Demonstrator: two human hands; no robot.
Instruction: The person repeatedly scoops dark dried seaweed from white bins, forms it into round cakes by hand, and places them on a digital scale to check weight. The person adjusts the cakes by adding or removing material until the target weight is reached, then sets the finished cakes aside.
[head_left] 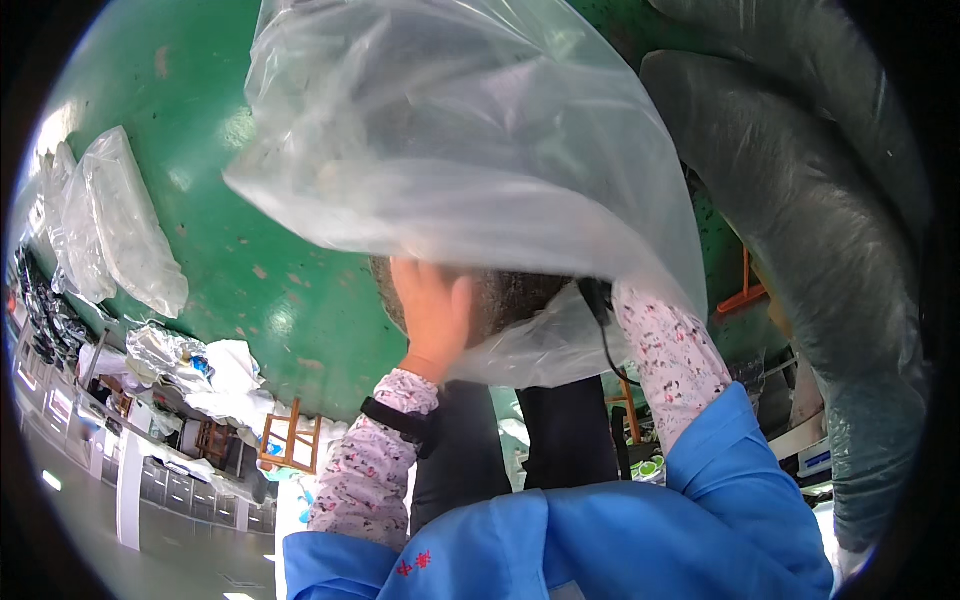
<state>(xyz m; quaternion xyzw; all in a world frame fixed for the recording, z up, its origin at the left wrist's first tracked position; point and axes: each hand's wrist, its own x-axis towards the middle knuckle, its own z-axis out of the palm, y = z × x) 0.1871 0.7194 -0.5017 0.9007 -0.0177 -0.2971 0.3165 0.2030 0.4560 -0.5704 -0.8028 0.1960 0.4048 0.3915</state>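
Translucent plastic film (pixel 480 190), upper centre, could tear if snagged; left hand (pixel 430 318) open against dark object (pixel 520 296); right fingers hidden, cannot tell.

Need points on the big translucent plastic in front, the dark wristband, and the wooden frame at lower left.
Translucent plastic (pixel 465 180): head view, middle of its upper spread.
Dark wristband (pixel 395 418): head view, middle of the strap.
Wooden frame (pixel 288 464): head view, lower crossbar.

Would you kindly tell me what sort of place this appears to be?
Probably a workshop or factory: there is a scuffed green floor, large dark plastic-wrapped bundles at the right, and clear plastic sheeting at the left.
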